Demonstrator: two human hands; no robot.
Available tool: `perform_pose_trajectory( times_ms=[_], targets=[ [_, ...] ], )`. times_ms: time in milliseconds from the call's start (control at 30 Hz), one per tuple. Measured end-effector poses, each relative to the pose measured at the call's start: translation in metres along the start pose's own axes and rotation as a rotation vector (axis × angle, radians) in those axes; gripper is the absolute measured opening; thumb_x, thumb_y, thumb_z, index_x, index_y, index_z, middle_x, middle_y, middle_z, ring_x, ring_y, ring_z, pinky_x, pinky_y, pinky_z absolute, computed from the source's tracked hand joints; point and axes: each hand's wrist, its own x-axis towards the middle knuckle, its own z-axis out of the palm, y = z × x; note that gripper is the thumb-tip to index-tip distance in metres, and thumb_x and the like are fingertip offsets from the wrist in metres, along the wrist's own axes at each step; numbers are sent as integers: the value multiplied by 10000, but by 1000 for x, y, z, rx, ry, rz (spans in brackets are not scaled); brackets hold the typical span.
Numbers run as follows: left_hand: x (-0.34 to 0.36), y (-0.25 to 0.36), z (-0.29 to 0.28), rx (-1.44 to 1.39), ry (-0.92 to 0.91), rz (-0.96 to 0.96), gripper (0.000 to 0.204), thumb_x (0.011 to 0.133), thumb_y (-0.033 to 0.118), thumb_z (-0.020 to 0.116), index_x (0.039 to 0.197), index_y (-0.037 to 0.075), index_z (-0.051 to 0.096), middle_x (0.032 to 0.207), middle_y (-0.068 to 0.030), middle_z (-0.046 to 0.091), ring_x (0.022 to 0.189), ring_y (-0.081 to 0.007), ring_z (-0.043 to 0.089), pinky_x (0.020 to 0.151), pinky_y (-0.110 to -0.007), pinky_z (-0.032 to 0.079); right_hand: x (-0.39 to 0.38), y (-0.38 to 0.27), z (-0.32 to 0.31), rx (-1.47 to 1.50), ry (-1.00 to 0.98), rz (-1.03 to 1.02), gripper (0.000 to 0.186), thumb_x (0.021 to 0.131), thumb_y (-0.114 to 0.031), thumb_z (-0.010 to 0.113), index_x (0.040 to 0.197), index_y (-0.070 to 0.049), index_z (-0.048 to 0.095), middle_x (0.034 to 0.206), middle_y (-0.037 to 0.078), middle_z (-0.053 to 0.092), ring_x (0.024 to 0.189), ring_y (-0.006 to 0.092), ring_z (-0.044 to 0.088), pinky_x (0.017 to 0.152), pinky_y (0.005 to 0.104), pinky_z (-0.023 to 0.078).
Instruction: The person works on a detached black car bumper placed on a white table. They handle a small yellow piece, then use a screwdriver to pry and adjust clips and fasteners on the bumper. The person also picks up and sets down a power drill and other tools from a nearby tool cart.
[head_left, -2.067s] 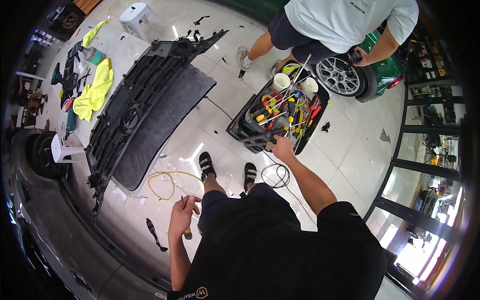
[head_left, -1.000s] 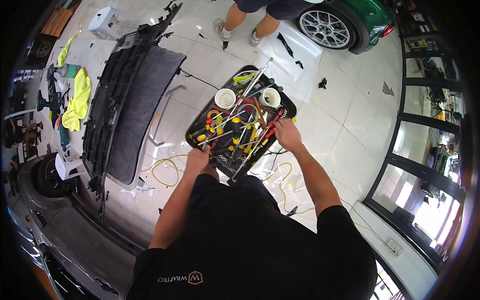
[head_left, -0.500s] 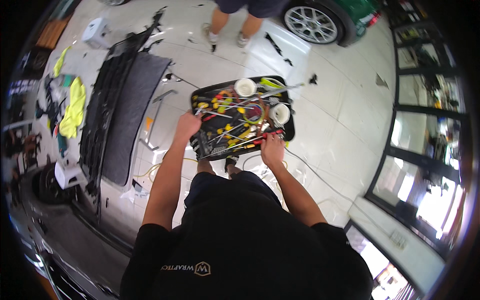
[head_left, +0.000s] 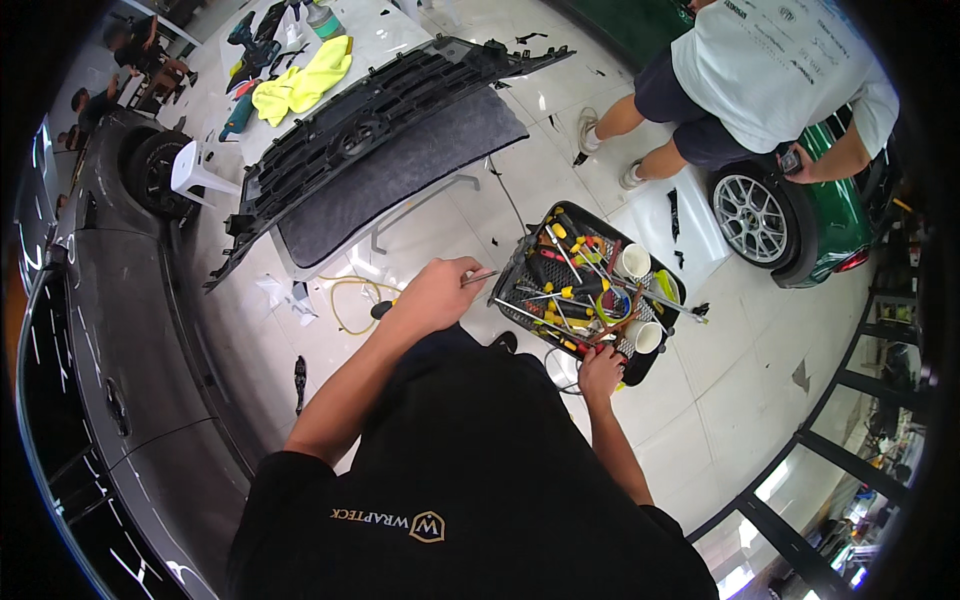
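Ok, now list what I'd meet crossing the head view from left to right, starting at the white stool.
White stool, yellow cloth, left hand, black tool basket, silver wheel, red tail light.

Tool basket: blk plastic, matt, w/ open mesh. In it, screwdrivers w/ smooth yellow/blk plastic handles & shiny metal shafts, + 2 white cups, smooth; paper or plastic, can't tell. Thin rod in L hand: metal look, dull sheen. Grille: blk moulded plastic, mostly matt. Mat beneath: dk grey cloth, soft nap. Yellow cloth: matt, fuzzy look. Stool: smooth white plastic. Floor: pale tile, glossy. Grey car: smooth, satin-ish. Green car: glossy paint; wheel silver metal. Blk T-shirt: matt cloth.
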Motion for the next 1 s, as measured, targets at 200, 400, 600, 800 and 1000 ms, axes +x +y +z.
perform_pose_trajectory(
  times_ms=[200, 400, 600, 800, 1000],
  targets=[
    [13, -13, -40, -148, 12, -46, 251, 989, 217, 659, 1120, 21, 746, 768, -218, 682, 691, -385, 660, 705, -442, 531, -21, -111, -55, 530, -29, -340, 738, 927, -248, 754, 1526, 19, 415, 1473, 287, 483, 1255, 419, 565, 1044, 509, 491],
    [64, -7, -75, -701, -232, 212, 349, 978, 48, 589, 1324, 6, 610, 958, -116, 683, 844, -202, 662, 832, -352, 547, -38, -266, -164, 1024, -365, -654, 678, 944, -187, 717, 1528, -13, 421, 1410, 221, 578, 1155, 339, 639, 918, 436, 546],
    [116, -17, -99, -853, -317, 430, 639, 925, 106, 737, 1507, 87, 473, 1339, -121, 539, 1200, -237, 585, 1026, -361, 477, -13, -367, -173, 1218, -196, -507, 397, 974, -141, 637, 1344, -19, 561, 1235, 205, 651, 1000, 240, 660, 818, 375, 543],
    [225, -153, -104, -414, -194, 216, 354, 908, 152, 761, 1250, 73, 712, 1299, -168, 623, 1147, -336, 664, 993, -433, 547, 10, -367, -242, 844, 84, -219, 265, 1105, -192, 523, 1182, -10, 700, 804, 10, 679, 771, 89, 579, 700, 271, 460],
    [326, -224, -57, 125, 27, 61, 367, 1000, 104, 587, 1361, 69, 640, 1443, -169, 577, 1230, -410, 631, 1051, -492, 524, 17, -368, -262, 1467, -139, -169, 394, 1147, -309, 441, 1241, 43, 590, 817, 112, 653, 854, 233, 678, 836, 390, 545]
  ],
)
